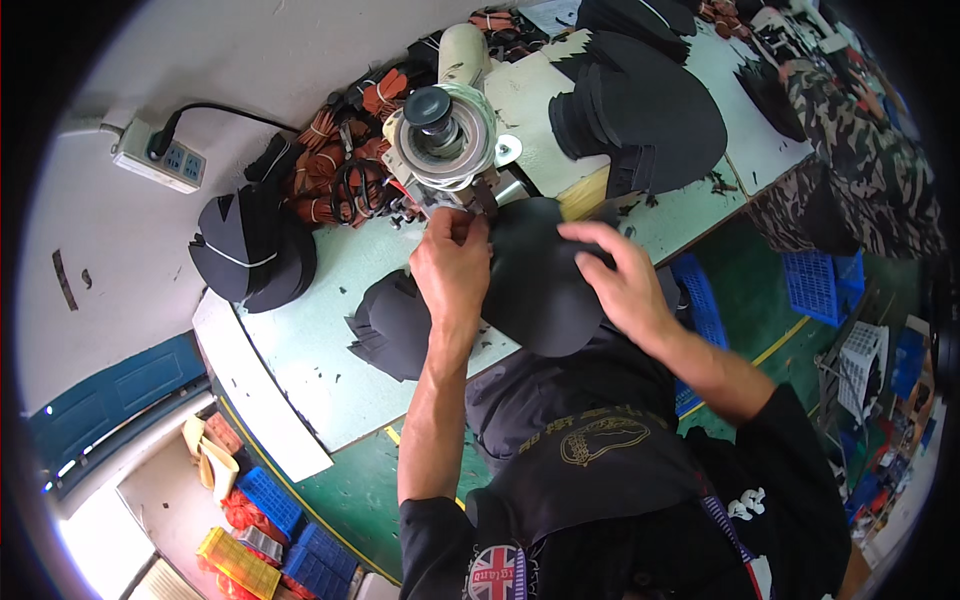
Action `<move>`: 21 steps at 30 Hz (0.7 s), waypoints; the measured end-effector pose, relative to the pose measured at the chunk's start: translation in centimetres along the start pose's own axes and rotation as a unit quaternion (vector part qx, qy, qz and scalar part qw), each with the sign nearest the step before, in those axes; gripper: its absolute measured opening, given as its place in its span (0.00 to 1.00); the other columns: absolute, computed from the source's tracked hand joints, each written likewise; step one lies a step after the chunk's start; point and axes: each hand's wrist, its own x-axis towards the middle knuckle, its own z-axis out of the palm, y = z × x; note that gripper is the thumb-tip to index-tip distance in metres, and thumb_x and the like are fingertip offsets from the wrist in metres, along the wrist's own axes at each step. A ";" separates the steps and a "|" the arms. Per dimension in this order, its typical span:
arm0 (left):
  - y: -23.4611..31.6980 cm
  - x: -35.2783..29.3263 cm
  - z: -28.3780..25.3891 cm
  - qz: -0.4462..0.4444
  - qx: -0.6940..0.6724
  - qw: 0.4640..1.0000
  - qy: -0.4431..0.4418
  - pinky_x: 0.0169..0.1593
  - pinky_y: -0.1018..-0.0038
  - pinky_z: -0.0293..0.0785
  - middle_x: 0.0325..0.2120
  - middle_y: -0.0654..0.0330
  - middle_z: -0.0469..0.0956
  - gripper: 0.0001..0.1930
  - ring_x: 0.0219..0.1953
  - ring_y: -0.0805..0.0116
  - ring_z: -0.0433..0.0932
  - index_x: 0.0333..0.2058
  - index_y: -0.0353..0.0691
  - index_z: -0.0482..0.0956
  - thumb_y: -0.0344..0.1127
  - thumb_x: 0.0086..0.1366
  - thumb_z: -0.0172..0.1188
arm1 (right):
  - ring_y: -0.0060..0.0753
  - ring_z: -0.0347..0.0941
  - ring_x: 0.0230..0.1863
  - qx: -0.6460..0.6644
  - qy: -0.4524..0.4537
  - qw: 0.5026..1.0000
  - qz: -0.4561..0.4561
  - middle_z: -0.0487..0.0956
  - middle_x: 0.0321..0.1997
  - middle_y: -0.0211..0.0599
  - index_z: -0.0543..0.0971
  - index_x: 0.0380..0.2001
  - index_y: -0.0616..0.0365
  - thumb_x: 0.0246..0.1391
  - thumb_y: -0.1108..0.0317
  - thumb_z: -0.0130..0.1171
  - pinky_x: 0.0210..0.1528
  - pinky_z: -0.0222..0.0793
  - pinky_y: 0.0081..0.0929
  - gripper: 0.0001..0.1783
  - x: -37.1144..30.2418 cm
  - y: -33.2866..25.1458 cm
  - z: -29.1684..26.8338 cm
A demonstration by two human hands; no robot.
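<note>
Just before the machine (440, 160), a black sheet (543, 295) lay beneath the right hand (632, 288), fingers loosely parted; the left hand curled (452, 262) against the machine's near side, its grip impossible to tell.

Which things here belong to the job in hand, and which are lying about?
Seemingly in the job:
Black sheet, right hand on it
Machine, at the left hand
Black stack, similar material

Seemingly lying about:
Orange-brown bundles, behind the table
Yellow crate, lower left
Blue crate, nearby
</note>
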 end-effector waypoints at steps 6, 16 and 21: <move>-4.2 0.2 -2.8 0.088 -0.151 0.982 0.066 0.35 0.77 0.76 0.28 0.58 0.82 0.08 0.32 0.74 0.82 0.41 0.33 0.79 0.30 0.65 0.60 | 0.35 0.53 0.71 0.033 0.101 0.986 -0.130 0.60 0.70 0.46 0.59 0.66 0.66 0.56 0.81 0.53 0.71 0.49 0.33 0.34 -2.7 -1.8 -2.8; -17.5 -2.4 -6.2 0.134 0.303 0.938 0.099 0.59 0.60 0.66 0.52 0.48 0.74 0.23 0.56 0.49 0.71 0.53 0.33 0.71 0.30 0.60 0.63 | 0.54 0.69 0.58 -0.425 0.143 0.863 -0.233 0.79 0.52 0.38 0.82 0.45 0.56 0.37 0.84 0.56 0.61 0.66 0.44 0.26 3.1 0.4 -8.8; -17.4 -2.3 -8.4 0.097 0.281 0.954 0.046 0.51 0.60 0.71 0.43 0.52 0.78 0.17 0.48 0.50 0.75 0.48 0.38 0.73 0.30 0.61 0.62 | 0.48 0.70 0.59 -0.300 0.105 0.893 -0.318 0.79 0.50 0.32 0.83 0.36 0.54 0.40 0.83 0.55 0.60 0.67 0.43 0.18 -1.3 -0.9 -3.8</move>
